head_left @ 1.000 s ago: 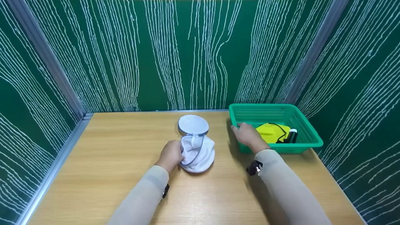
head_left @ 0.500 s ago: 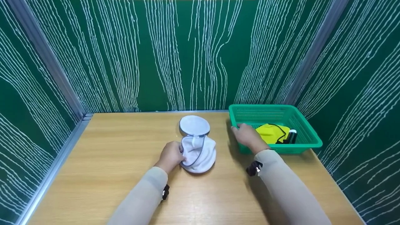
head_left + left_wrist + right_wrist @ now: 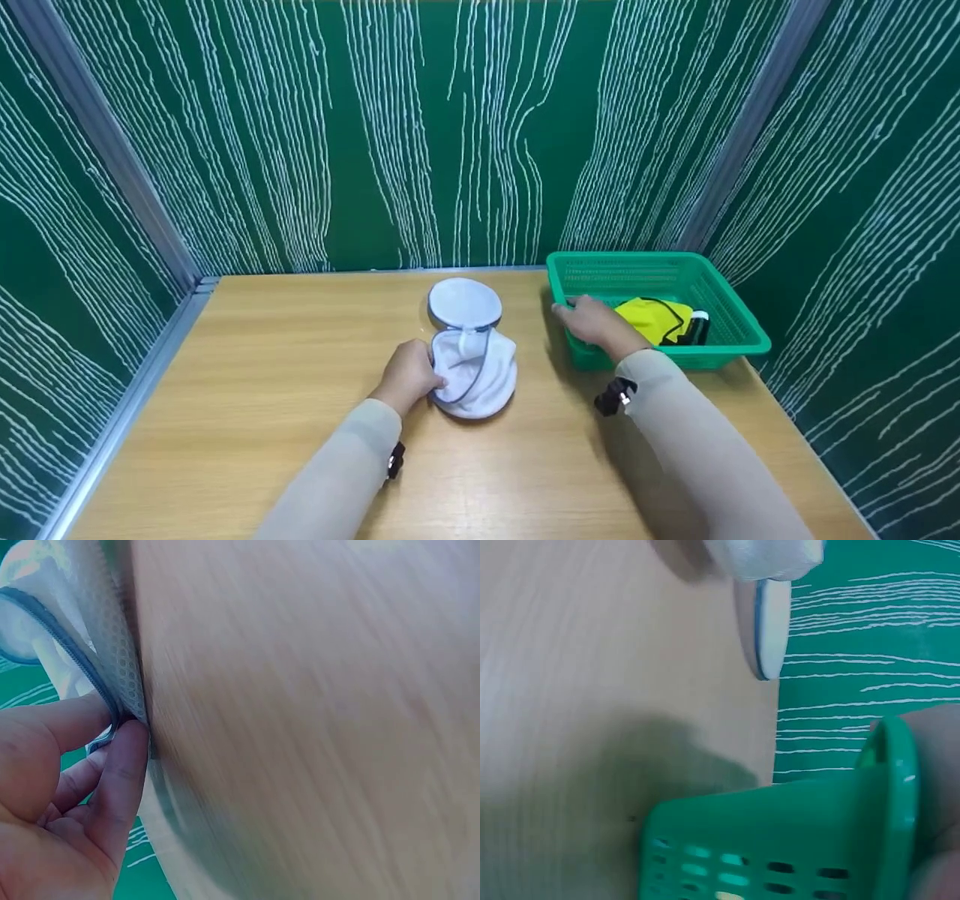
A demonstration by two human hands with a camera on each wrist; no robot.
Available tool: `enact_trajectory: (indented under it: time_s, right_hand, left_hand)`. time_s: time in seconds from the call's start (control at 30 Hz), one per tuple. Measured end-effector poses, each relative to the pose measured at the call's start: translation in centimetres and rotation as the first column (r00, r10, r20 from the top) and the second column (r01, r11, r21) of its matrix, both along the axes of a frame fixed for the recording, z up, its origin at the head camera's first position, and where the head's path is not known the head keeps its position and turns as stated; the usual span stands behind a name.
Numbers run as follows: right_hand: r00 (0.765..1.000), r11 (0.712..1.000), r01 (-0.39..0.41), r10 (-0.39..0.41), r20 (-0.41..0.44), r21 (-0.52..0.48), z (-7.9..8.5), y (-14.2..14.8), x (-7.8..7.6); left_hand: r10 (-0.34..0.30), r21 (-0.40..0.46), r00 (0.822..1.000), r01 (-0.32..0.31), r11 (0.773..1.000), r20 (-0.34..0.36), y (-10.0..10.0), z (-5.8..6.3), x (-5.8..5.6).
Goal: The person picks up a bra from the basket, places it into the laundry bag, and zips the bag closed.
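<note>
A white mesh laundry bag (image 3: pixel 484 379) with a grey zip edge lies on the wooden table, its round lid (image 3: pixel 465 302) folded back towards the far wall. My left hand (image 3: pixel 409 375) pinches the zip edge on the bag's left side. In the left wrist view, thumb and fingers meet on the honeycomb mesh (image 3: pixel 120 652). Over at the right, my right hand (image 3: pixel 596 326) grips the left rim of a green plastic basket (image 3: pixel 739 315). The right wrist view shows the basket wall (image 3: pixel 772 832) close up, the hand partly cut off at the edge.
Inside the basket lie a yellow cloth or pouch (image 3: pixel 652 319) with a black cord and a small black tube with a white end (image 3: pixel 697 328). Green walls (image 3: pixel 360 210) with white wavy lines stand behind and at both sides of the table (image 3: pixel 285 360).
</note>
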State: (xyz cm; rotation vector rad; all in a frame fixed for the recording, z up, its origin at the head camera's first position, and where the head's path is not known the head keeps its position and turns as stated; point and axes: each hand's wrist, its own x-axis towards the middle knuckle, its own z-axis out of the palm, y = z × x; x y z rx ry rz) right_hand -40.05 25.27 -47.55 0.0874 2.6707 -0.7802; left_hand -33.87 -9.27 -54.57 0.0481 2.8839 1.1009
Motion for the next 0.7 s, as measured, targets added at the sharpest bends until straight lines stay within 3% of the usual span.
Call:
enact_trajectory:
  time_s: [0.2, 0.4, 0.57, 0.6, 0.67, 0.7]
  right_hand:
    - [0.992, 0.992, -0.125, 0.126, -0.016, 0.034, 3.8, 1.9, -0.7]
    - [0.989, 0.986, -0.144, 0.145, -0.005, 0.08, 7.6, 4.9, -2.3]
    - [0.991, 0.985, -0.134, 0.133, 0.021, 0.112, 8.2, 8.4, -4.1]
    - [0.991, 0.985, -0.13, 0.128, 0.028, 0.116, 8.2, 9.0, -4.4]
    - [0.992, 0.983, -0.127, 0.122, 0.044, 0.136, 8.1, 10.1, -4.9]
    - [0.992, 0.981, -0.123, 0.117, 0.047, 0.149, 8.1, 10.5, -4.9]
  left_hand:
    - [0.01, -0.037, 1.0, -0.01, 0.999, 0.001, 0.2, -0.4, -0.1]
    - [0.009, -0.076, 1.0, -0.009, 0.997, -0.005, 0.5, -0.2, -0.1]
    - [0.01, -0.072, 1.0, -0.009, 0.997, 0.021, 0.6, -0.2, -0.5]
    - [-0.008, -0.073, 1.0, 0.007, 0.997, -0.015, 0.3, -1.4, -1.2]
    - [-0.015, -0.082, 0.999, 0.012, 0.997, -0.03, 0.2, -1.4, -1.3]
    - [-0.026, -0.091, 0.998, 0.02, 0.996, -0.065, -0.1, -2.6, -1.8]
